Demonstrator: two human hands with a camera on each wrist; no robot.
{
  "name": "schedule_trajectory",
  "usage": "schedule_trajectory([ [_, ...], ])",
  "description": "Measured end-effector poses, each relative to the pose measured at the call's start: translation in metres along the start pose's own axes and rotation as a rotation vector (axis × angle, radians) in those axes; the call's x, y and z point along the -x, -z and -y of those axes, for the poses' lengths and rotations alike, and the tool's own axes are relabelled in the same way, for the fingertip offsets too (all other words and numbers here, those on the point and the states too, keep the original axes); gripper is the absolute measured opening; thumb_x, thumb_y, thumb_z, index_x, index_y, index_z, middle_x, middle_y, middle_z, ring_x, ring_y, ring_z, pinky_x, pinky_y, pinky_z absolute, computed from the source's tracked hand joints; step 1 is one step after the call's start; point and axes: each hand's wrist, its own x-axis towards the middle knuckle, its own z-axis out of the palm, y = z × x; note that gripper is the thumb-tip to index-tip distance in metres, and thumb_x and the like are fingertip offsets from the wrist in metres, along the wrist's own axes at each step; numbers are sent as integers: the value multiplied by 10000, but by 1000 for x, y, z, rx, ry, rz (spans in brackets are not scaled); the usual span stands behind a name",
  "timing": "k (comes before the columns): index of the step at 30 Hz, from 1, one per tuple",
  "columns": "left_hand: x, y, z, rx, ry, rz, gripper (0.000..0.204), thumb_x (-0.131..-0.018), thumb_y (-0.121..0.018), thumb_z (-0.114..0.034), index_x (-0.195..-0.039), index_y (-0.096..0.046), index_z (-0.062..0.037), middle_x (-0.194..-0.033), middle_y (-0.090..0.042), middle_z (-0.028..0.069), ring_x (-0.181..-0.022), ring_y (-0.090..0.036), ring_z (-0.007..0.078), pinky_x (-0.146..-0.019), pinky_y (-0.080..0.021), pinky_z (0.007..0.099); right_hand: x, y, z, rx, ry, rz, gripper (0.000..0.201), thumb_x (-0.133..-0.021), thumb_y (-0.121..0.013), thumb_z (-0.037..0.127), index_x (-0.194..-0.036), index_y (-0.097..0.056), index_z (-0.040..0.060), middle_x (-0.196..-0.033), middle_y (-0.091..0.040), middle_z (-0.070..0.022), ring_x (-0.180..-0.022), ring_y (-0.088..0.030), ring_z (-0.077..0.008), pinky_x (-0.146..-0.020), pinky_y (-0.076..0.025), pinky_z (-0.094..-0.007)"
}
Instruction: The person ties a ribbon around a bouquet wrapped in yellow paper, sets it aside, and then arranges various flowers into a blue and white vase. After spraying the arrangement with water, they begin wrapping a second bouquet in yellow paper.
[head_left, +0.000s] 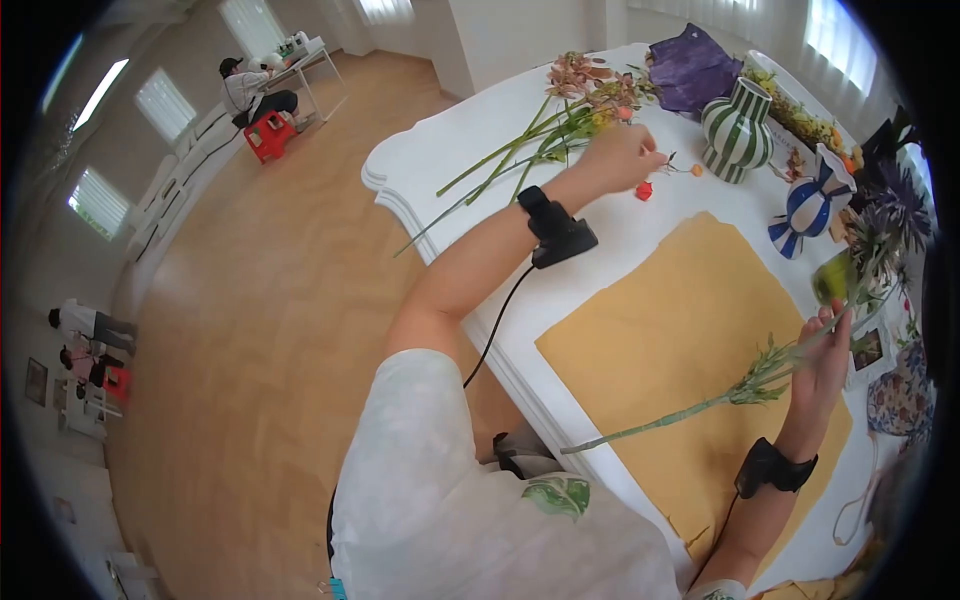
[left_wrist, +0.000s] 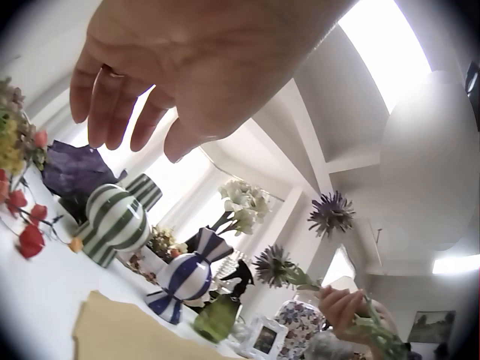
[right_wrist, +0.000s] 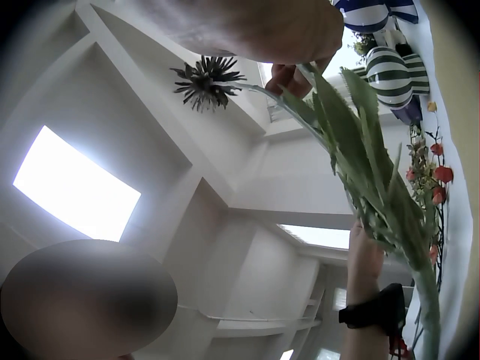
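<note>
My right hand [head_left: 822, 365] holds a long green stem with a spiky purple flower [head_left: 900, 208], and its leafy lower stem [head_left: 690, 410] slants across the yellow paper. In the right wrist view, fingers [right_wrist: 289, 81] pinch this stem near the dark flower head. My left hand [head_left: 622, 160] is over the far part of the table, beside red blossoms [head_left: 644, 190] and a bundle of cut flowers [head_left: 590, 85]. Seen from the left wrist, its fingers [left_wrist: 124, 112] hang loosely bent with nothing in them.
On the white table [head_left: 480, 300] lies a large sheet of yellow paper [head_left: 660, 310]. A green-striped vase [head_left: 738, 130], a blue-striped vase [head_left: 812, 205], a green glass vessel [head_left: 832, 278] and a photo frame [head_left: 868, 348] stand along its right side. Purple paper [head_left: 692, 70] lies at the back.
</note>
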Motion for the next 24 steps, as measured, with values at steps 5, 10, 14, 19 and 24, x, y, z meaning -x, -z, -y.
schedule_trajectory([
  [5,-19,16,105,-417,421,-127,242,-779,-489,-177,-910,-607,-10,-942,-607,167,-889,-583,307,-783,-455,393,3,-10,8,13,-12,-94,288,-922,-422,280,-1035,-460,18,-774,-531,-67,-608,-510,-143,-479,-454,-222],
  [10,-3,21,163,-535,635,-190,272,-776,-475,-131,-987,-594,-8,-1082,-532,221,-999,-529,365,-834,-441,436,5,-4,17,-10,8,-11,334,-923,-394,327,-1028,-481,22,-741,-521,-57,-516,-442,-129,-430,-390,-211],
  [14,6,20,170,-520,673,-139,215,-793,-481,-135,-897,-636,-28,-942,-622,173,-903,-596,319,-770,-473,412,14,-26,18,-2,18,-77,319,-920,-383,303,-1026,-479,17,-692,-486,-51,-489,-400,-123,-424,-354,-207],
  [19,-6,8,213,-501,626,-114,210,-781,-491,-130,-881,-635,-14,-934,-620,183,-888,-594,340,-776,-471,414,12,-20,21,35,52,-78,297,-921,-368,290,-998,-476,25,-672,-477,-44,-489,-410,-132,-421,-348,-227],
  [24,-10,8,190,-425,565,-259,219,-769,-460,-66,-946,-548,29,-894,-599,243,-897,-571,383,-791,-455,414,15,-31,21,49,66,-109,285,-913,-382,296,-970,-479,35,-641,-468,-37,-486,-418,-133,-430,-339,-225],
])
